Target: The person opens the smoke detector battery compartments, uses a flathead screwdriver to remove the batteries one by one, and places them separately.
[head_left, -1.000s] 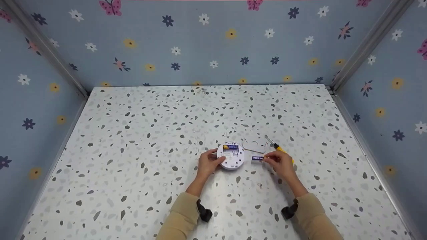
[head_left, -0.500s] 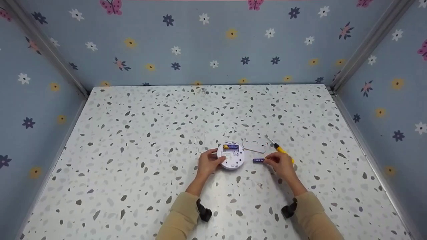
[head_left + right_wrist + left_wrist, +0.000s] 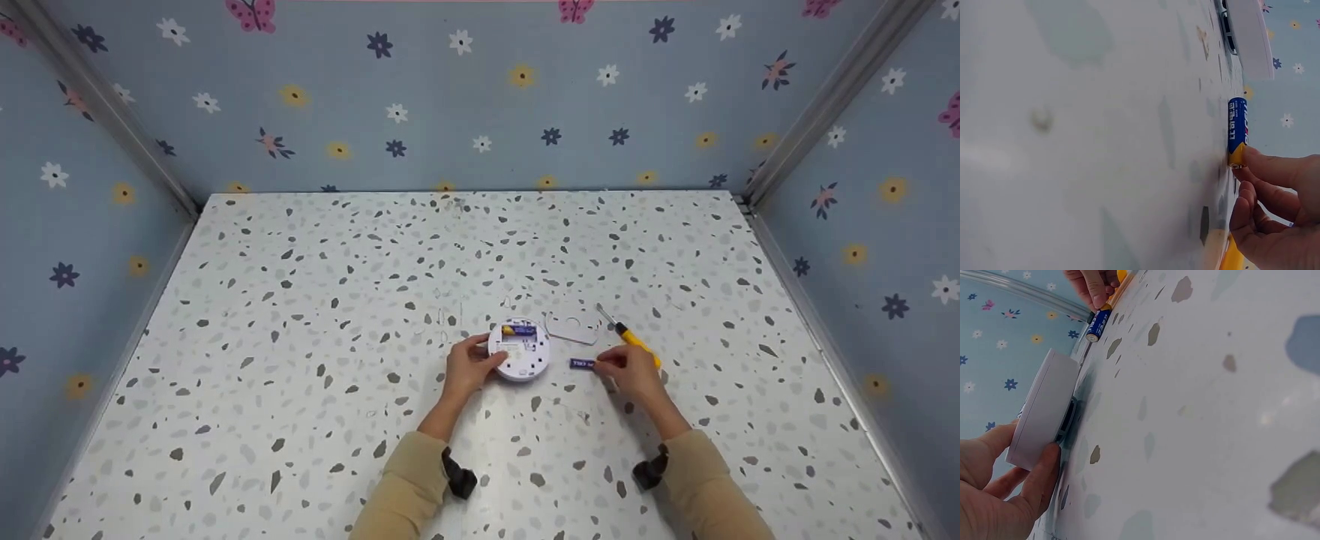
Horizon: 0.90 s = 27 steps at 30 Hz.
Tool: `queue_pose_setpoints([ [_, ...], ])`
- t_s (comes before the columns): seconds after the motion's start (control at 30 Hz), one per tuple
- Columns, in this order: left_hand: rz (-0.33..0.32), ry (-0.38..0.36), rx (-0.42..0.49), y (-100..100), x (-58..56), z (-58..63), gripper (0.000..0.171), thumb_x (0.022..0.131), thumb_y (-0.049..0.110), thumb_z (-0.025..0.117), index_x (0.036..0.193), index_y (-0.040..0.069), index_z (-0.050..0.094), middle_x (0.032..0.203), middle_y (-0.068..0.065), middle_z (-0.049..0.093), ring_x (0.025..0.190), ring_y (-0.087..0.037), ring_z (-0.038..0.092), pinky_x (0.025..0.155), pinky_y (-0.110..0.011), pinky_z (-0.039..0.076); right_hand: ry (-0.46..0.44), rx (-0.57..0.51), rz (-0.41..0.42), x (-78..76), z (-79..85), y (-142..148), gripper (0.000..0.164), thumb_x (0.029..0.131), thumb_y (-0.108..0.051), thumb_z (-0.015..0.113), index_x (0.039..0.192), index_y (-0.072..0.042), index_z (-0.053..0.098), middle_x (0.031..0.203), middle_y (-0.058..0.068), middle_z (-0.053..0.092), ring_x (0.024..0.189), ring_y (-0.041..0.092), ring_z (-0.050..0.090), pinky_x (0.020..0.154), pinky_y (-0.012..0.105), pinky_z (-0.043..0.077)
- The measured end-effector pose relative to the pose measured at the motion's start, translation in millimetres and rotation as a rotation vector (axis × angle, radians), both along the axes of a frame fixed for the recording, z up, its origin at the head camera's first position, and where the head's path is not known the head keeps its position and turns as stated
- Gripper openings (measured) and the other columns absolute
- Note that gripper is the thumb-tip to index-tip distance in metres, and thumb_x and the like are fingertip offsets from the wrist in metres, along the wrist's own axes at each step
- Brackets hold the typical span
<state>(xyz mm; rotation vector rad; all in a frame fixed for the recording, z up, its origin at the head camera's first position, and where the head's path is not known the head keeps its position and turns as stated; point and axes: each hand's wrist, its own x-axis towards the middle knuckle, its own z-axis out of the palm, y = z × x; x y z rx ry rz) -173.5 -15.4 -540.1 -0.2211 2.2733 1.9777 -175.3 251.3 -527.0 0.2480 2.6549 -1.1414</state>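
My left hand holds a round white plastic device by its left side, thumb on the upper face and fingers beneath in the left wrist view. One blue-and-yellow battery lies in the upper part of the device's uncovered battery compartment. To the right, my right hand pinches a second blue-and-yellow battery between thumb and fingertips. In the right wrist view the grip is at the yellow end of this battery, and its blue end points toward the device. A gap separates the held battery from the device.
A yellow-handled screwdriver lies just beyond the right hand. Between it and the device is a pale thin-edged piece, hard to see against the speckled table. Flower-patterned panels enclose the table at the back and sides.
The right hand has lowered the battery slightly toward the near side and a little to the right, and its printed label has turned. The left hand and the device have stayed put.
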Motion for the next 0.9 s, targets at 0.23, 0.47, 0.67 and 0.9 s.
queue_pose_setpoints([
  [0.23,0.014,-0.026,-0.017,0.9,-1.1,-1.3,0.047,0.074,0.009,0.071,0.115,-0.004,0.054,0.089,-0.014,0.059,0.078,-0.02,0.058,0.065,-0.027,0.052,0.023,0.038,-0.001,-1.0,3.4,-4.0,0.018,0.082,-0.019,0.063,0.097,-0.009,0.066,0.087,0.005,0.059,0.076,0.018,0.05,0.063,0.028,0.042],
  [0.47,0.018,-0.024,-0.055,1.0,-1.9,-1.7,0.046,0.073,0.01,0.072,0.115,-0.003,0.055,0.087,-0.013,0.059,0.076,-0.019,0.058,0.062,-0.025,0.051,0.111,-0.017,0.042,-1.9,7.2,-12.0,0.019,0.084,-0.018,0.061,0.099,-0.006,0.064,0.086,0.006,0.058,0.075,0.019,0.05,0.065,0.027,0.043],
  [0.67,0.021,-0.03,-0.04,1.3,-1.8,-1.9,0.047,0.073,0.01,0.072,0.115,-0.003,0.055,0.088,-0.013,0.059,0.076,-0.019,0.057,0.062,-0.026,0.051,0.174,-0.039,0.066,-4.0,10.3,-22.4,0.019,0.084,-0.02,0.062,0.097,-0.007,0.065,0.087,0.004,0.059,0.077,0.018,0.05,0.066,0.027,0.044],
  [0.9,0.015,-0.029,0.013,1.1,-1.5,-0.5,0.046,0.074,0.007,0.071,0.115,-0.005,0.054,0.086,-0.015,0.059,0.072,-0.018,0.057,0.061,-0.028,0.052,0.26,-0.08,0.113,-8.1,10.2,-35.7,0.016,0.082,-0.017,0.064,0.093,-0.006,0.066,0.085,0.003,0.061,0.076,0.017,0.052,0.068,0.026,0.046],
])
